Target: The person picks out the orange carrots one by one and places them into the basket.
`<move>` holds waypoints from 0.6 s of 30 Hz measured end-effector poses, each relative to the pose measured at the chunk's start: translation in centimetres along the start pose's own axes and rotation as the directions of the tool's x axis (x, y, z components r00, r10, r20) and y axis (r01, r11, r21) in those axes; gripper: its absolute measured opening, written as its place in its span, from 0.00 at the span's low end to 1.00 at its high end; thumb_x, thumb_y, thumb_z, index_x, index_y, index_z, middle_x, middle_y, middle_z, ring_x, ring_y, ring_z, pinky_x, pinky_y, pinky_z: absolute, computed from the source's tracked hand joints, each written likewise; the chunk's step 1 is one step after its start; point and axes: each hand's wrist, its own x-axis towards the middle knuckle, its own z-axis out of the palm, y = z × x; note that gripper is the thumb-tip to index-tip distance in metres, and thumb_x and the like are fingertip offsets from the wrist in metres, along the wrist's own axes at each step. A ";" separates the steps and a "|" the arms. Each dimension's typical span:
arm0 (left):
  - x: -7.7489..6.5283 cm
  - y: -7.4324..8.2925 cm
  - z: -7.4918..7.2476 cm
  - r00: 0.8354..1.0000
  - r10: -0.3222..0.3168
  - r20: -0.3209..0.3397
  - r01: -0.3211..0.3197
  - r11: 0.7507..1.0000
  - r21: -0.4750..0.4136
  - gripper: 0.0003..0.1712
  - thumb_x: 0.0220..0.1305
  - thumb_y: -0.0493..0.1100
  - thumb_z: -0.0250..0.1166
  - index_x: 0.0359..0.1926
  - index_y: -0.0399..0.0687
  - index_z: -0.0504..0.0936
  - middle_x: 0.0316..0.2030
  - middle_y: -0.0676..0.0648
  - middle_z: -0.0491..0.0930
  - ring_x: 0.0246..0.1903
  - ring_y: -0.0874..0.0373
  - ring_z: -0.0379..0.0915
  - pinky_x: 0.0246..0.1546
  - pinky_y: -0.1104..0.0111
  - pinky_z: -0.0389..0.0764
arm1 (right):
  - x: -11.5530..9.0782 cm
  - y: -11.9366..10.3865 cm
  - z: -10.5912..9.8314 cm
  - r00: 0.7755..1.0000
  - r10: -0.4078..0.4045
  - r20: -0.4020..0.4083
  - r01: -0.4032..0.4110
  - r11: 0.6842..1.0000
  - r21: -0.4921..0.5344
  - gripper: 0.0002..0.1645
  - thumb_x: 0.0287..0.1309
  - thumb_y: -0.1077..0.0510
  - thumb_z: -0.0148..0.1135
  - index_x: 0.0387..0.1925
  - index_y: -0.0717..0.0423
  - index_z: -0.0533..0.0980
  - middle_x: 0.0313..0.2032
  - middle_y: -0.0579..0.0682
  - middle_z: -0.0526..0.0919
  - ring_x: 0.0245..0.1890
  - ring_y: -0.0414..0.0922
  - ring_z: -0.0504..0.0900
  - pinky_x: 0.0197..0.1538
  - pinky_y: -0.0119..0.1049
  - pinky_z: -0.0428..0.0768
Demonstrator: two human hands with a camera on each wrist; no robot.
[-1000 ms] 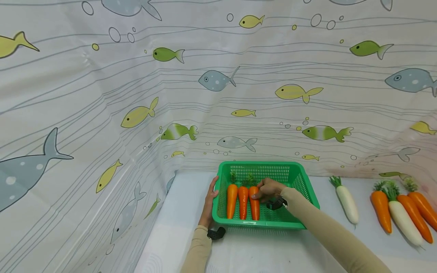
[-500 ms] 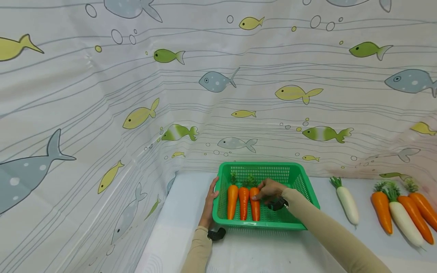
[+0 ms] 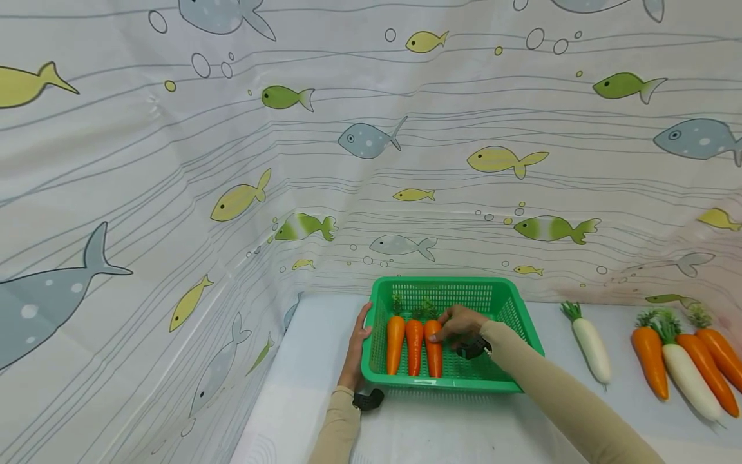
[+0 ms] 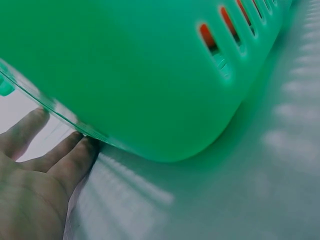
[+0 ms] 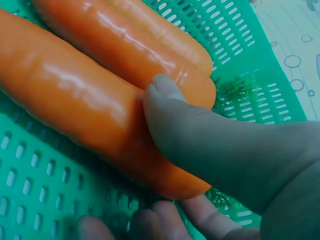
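A green plastic basket [image 3: 440, 381] stands on the table with three orange carrots side by side in its left part. The rightmost carrot [image 3: 433, 351] is held near its leafy end by my right hand [image 3: 460, 324]. The right wrist view shows the thumb [image 5: 175, 120] on top of this carrot [image 5: 85, 100] and the other fingers at its far side and below. Beside it lie the middle carrot [image 3: 414, 348] and the left carrot [image 3: 395, 345]. Against the basket's left side rests my left hand [image 3: 355, 348]. Its fingers [image 4: 65, 162] are nearly straight and touch the basket's wall [image 4: 125, 85].
On the table [image 3: 301, 361], right of the basket, lies a white radish [image 3: 591, 348] with green leaves. Farther right are another white radish [image 3: 690, 380] and several carrots, one of them a carrot [image 3: 650, 357]. A fish-printed sheet [image 3: 452, 219] hangs behind and at the left.
The view has shifted very slightly. Both hands, the basket and the carrots stay in nearly the same places.
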 end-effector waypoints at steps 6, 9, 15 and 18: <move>0.1 -0.3 -0.2 1.000 -0.006 0.000 0.006 1.000 0.005 0.34 0.82 0.54 0.41 0.84 0.78 0.52 0.86 0.52 0.44 0.81 0.39 0.49 0.76 0.40 0.57 | -0.1 -0.1 -0.3 1.000 0.002 0.028 -0.002 1.000 -0.026 0.42 0.54 0.54 0.83 0.62 0.73 0.73 0.56 0.65 0.80 0.51 0.55 0.84 0.45 0.49 0.89; 0.1 -0.4 -0.2 1.000 -0.002 0.003 0.002 1.000 0.005 0.34 0.82 0.53 0.40 0.84 0.77 0.51 0.86 0.51 0.44 0.81 0.39 0.49 0.77 0.41 0.57 | -0.2 -0.2 -0.4 1.000 -0.009 0.027 0.011 0.998 -0.054 0.42 0.55 0.54 0.83 0.62 0.74 0.74 0.55 0.65 0.82 0.51 0.56 0.86 0.45 0.49 0.89; 0.0 -0.2 -0.1 1.000 0.003 0.006 -0.003 1.000 0.010 0.34 0.82 0.53 0.39 0.84 0.76 0.51 0.86 0.50 0.45 0.81 0.38 0.50 0.76 0.43 0.59 | -0.9 -0.8 -0.6 0.994 -0.073 -0.081 0.053 0.972 -0.227 0.35 0.53 0.51 0.84 0.54 0.72 0.84 0.54 0.67 0.87 0.47 0.57 0.89 0.37 0.46 0.90; 0.0 -0.1 -0.1 1.000 0.002 0.003 -0.002 1.000 0.007 0.33 0.82 0.53 0.40 0.84 0.78 0.52 0.85 0.51 0.46 0.81 0.39 0.51 0.75 0.45 0.60 | -1.4 -1.3 -0.8 0.987 -0.102 -0.127 0.063 0.958 -0.279 0.34 0.51 0.50 0.85 0.51 0.72 0.85 0.53 0.67 0.87 0.43 0.57 0.90 0.34 0.46 0.89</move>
